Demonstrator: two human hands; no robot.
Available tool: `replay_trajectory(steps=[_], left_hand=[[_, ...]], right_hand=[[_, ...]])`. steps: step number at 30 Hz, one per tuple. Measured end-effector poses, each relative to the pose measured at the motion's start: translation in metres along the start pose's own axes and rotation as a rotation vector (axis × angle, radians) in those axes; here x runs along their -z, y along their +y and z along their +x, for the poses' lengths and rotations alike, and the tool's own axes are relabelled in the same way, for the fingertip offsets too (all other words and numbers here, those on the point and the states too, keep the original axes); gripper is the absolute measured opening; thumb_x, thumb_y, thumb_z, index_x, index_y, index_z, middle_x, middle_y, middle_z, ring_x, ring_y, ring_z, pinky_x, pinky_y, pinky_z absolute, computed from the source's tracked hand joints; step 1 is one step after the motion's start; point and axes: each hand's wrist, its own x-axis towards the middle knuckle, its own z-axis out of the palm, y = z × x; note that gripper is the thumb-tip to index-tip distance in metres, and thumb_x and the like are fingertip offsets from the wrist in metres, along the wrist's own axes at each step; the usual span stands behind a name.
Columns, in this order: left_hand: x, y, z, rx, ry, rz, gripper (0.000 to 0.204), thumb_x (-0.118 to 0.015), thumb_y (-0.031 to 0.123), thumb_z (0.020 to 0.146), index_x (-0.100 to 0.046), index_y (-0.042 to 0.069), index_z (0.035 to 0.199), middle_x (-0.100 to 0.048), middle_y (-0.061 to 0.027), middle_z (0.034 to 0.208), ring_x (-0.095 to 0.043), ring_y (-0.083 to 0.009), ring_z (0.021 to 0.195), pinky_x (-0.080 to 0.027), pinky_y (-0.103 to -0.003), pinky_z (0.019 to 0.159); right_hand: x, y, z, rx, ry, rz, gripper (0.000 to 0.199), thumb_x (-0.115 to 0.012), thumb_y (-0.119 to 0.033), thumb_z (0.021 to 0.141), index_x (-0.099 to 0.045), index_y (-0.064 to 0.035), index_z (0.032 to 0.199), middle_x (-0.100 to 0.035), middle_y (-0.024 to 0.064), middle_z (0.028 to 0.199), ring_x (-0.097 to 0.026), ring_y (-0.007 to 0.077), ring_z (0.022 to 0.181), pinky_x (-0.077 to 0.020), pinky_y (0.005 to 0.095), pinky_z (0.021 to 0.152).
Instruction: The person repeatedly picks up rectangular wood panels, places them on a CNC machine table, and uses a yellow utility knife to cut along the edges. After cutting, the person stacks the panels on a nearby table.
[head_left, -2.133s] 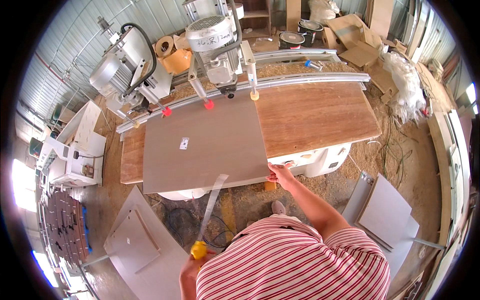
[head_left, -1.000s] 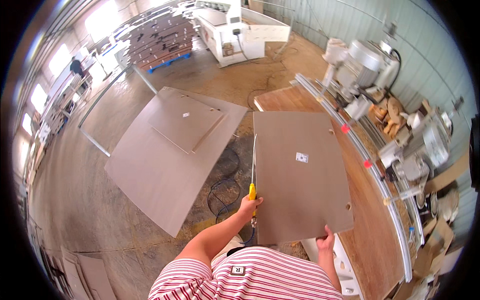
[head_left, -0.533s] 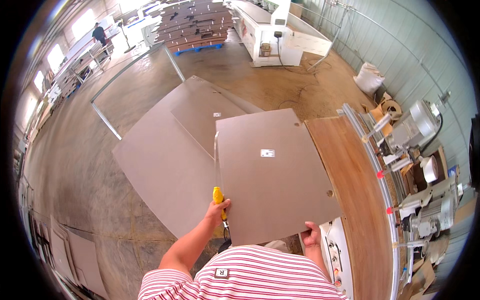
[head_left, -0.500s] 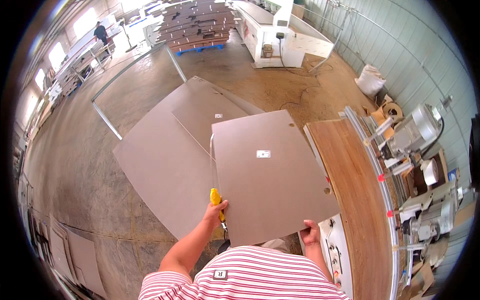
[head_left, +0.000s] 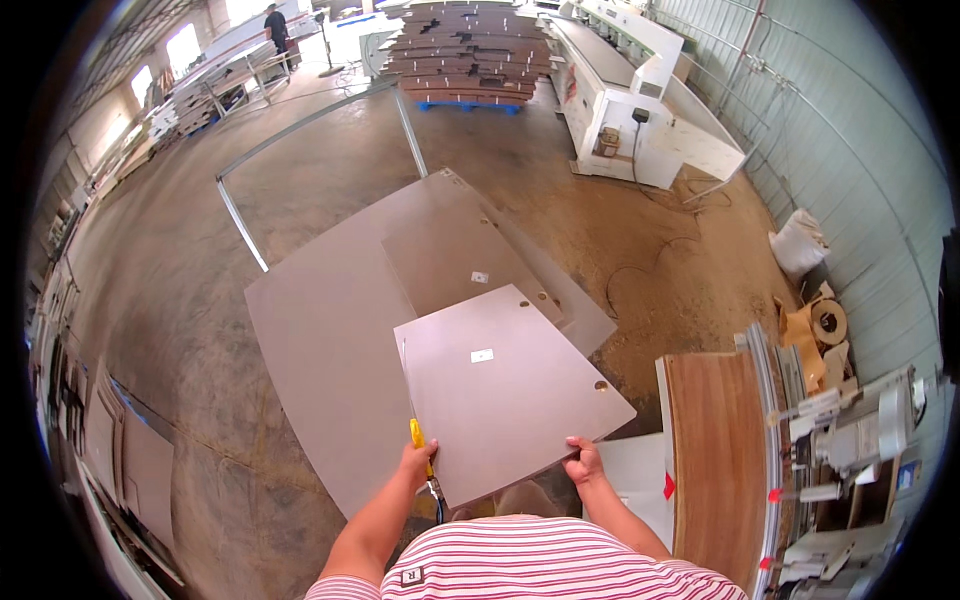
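Both hands hold a grey-brown board (head_left: 510, 405) with a small white label and two round holes along its right side. My left hand (head_left: 417, 463) is closed on the board's near left edge and also grips a yellow-handled air blow gun (head_left: 416, 434). The gun's long thin nozzle runs up along the board's left edge, and a hose fitting hangs below the hand. My right hand (head_left: 584, 464) pinches the near right corner, thumb on top. Just beyond lies a similar labelled board (head_left: 440, 262), resting on a larger grey-brown board (head_left: 325, 360).
At right stands a wood-topped bench (head_left: 715, 440) with a metal rail and motor units (head_left: 850, 430). A metal frame (head_left: 240, 220) lies beyond the boards. Farther off are a board stack (head_left: 465, 60) on a blue pallet, a white machine (head_left: 625, 110) and a person (head_left: 276, 28).
The held board has moved left, away from the wood-topped bench, and turned and tilted toward the other boards. Both hands keep their grip, and the view has shifted.
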Motion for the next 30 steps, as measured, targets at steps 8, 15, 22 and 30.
replay_trajectory(steps=[8, 15, 22, 30], left_hand=[[-0.060, 0.067, 0.076, -0.080, 0.128, -0.023, 0.027, -0.071, 0.010, 0.088, -0.055, 0.000, 0.107, -0.063, -0.0062, 0.089, -0.062, -0.0188, 0.076, -0.053, -0.036, 0.067], [-0.101, 0.127, 0.123, -0.201, 0.077, 0.104, 0.029, -0.068, 0.008, 0.090, -0.053, 0.004, 0.114, -0.059, -0.0016, 0.097, -0.061, -0.0152, 0.091, -0.052, -0.031, 0.077], [-0.059, 0.071, 0.123, -0.259, 0.021, 0.368, 0.030, -0.066, 0.006, 0.090, -0.053, 0.005, 0.117, -0.061, -0.0038, 0.100, -0.062, -0.0158, 0.095, -0.051, -0.030, 0.081], [-0.019, -0.005, -0.013, -0.267, -0.433, 0.828, 0.039, -0.070, 0.016, 0.090, -0.057, 0.008, 0.127, -0.068, -0.0030, 0.093, -0.062, -0.0121, 0.086, -0.050, -0.028, 0.080]], right_hand=[[-0.103, -0.045, 0.183, -0.093, -0.057, -0.044, 0.021, -0.059, 0.003, 0.080, -0.059, -0.0004, 0.101, -0.060, 0.0077, 0.100, -0.057, 0.0232, 0.098, -0.0458, 0.0374, 0.098], [-0.143, -0.074, 0.259, -0.076, -0.177, -0.060, 0.019, -0.061, -0.003, 0.087, -0.057, -0.0010, 0.105, -0.062, 0.0097, 0.105, -0.060, 0.0249, 0.100, -0.0488, 0.0419, 0.094], [-0.060, -0.064, 0.162, -0.374, -0.152, -0.482, 0.034, -0.057, -0.019, 0.095, -0.050, -0.0017, 0.124, -0.062, 0.0170, 0.118, -0.061, 0.0302, 0.113, -0.0502, 0.0459, 0.096], [0.145, -0.027, -0.034, -0.235, 0.262, -0.629, 0.025, -0.057, -0.014, 0.093, -0.057, -0.0037, 0.116, -0.068, 0.0131, 0.098, -0.069, 0.0234, 0.086, -0.0573, 0.0406, 0.079]])
